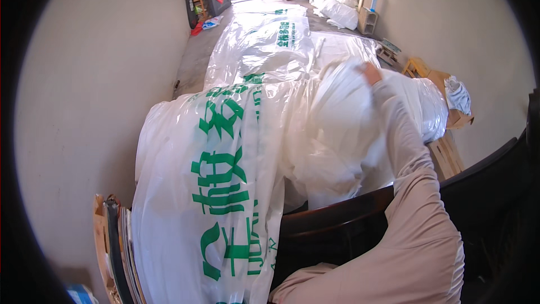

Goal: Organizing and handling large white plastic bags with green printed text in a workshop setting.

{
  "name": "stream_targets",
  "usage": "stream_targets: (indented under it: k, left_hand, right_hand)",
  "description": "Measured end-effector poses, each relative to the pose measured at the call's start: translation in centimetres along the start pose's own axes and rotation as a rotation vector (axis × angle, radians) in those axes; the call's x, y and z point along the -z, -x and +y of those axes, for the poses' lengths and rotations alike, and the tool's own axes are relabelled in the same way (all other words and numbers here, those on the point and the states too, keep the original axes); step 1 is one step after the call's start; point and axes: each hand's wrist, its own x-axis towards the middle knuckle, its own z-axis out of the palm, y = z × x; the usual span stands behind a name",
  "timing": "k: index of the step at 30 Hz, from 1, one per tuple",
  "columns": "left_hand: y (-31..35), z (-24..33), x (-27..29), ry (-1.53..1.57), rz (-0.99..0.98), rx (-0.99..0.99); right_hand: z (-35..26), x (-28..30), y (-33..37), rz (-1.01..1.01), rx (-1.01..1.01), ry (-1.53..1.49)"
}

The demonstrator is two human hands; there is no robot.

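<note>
A large clear-white plastic sheet [225, 152] with green printing is draped over a bulky object in front of me. My right arm in a beige sleeve reaches up and forward. My right hand [370, 72] is closed on a bunched-up part of the plastic sheet at its top. My left sleeve [309, 284] enters at the bottom edge, and the hand itself is hidden behind the hanging plastic. A dark wooden furniture edge [337, 214] runs under my right arm.
More plastic-covered bulk [270, 39] stretches toward a bright doorway. Stacked flat boards [112, 242] lean at the lower left by a plain wall. Wooden pieces and a cardboard box [444, 112] sit at the right, with white bags [337, 8] farther back.
</note>
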Motion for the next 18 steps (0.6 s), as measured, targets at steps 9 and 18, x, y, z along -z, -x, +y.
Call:
stream_targets:
  k: [9,18]
  left_hand:
    - [2.1,0.3,1.6,0.266,0.039,0.327]
    - [0.0,1.2,2.8,0.151,0.101,0.229]
  right_hand:
    - [-10.9,-3.6,24.5,-0.23,0.001,-0.124]
    - [2.1,2.5,11.1,-0.216,-0.235,-0.181]
